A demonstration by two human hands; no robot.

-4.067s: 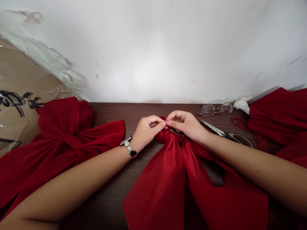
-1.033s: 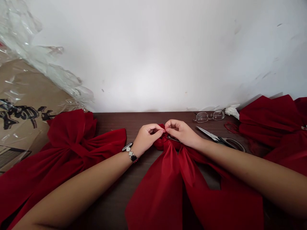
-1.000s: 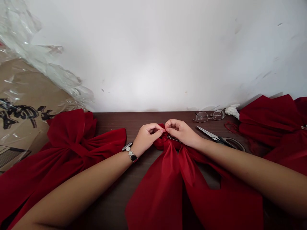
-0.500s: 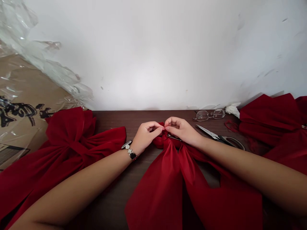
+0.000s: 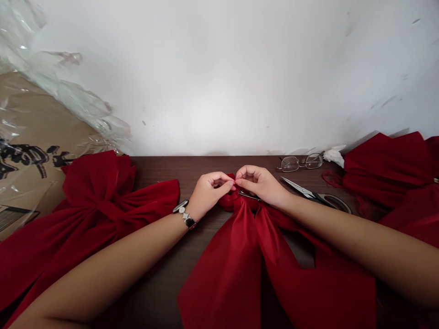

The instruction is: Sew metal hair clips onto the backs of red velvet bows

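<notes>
A red fabric bow point(image 5: 236, 251) lies on the table in front of me, its two wide tails spreading toward me from a gathered middle. At its top, my left hand point(image 5: 215, 187) is closed, thumb and forefinger pinched together. My right hand point(image 5: 259, 183) pinches right against it, fingertips meeting over the gather. Whatever is between the fingertips is too small to make out; the cloth directly behind them is partly hidden. A thin metal pin or clip point(image 5: 249, 196) lies across the gather, just below my right fingers.
Another red bow point(image 5: 106, 196) lies at left, beside a cardboard box point(image 5: 44, 114) under clear plastic wrap point(image 5: 85, 98). On the right are scissors point(image 5: 308, 194), eyeglasses point(image 5: 302, 162), a crumpled white tissue point(image 5: 334, 156), red threads point(image 5: 332, 179) and more red fabric point(image 5: 387, 164). A white wall point(image 5: 219, 82) stands behind.
Both hands stay pinched together at the gather, with barely any finger movement. The view has shifted very slightly.
</notes>
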